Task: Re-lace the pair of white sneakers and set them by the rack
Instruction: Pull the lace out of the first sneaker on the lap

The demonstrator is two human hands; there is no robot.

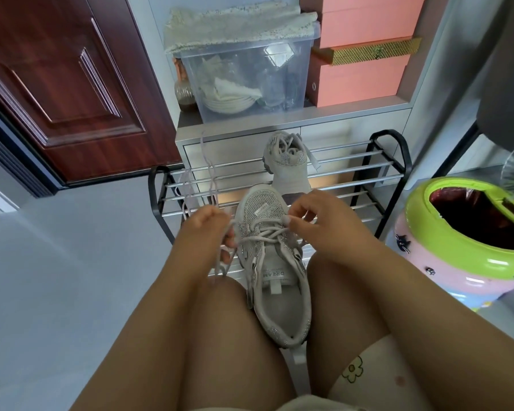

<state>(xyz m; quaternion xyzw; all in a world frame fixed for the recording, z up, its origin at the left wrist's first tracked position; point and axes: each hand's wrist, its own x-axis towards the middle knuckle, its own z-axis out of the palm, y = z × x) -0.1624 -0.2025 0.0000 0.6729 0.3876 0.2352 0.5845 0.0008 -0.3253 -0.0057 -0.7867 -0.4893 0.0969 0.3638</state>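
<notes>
Left hand pinches one end of the shoelace; right hand pinches the other end, fingers curled. The lace runs through the upper eyelets of the near sneaker, which lies between the person's knees, toe toward the shoe rack. The second sneaker stands on the rack's upper rails. A loose lace hangs over the rack's left side

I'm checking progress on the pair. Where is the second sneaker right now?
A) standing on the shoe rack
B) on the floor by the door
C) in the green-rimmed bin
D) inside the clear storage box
A: the second sneaker stands on the shoe rack bars, beyond the one being laced.
</notes>
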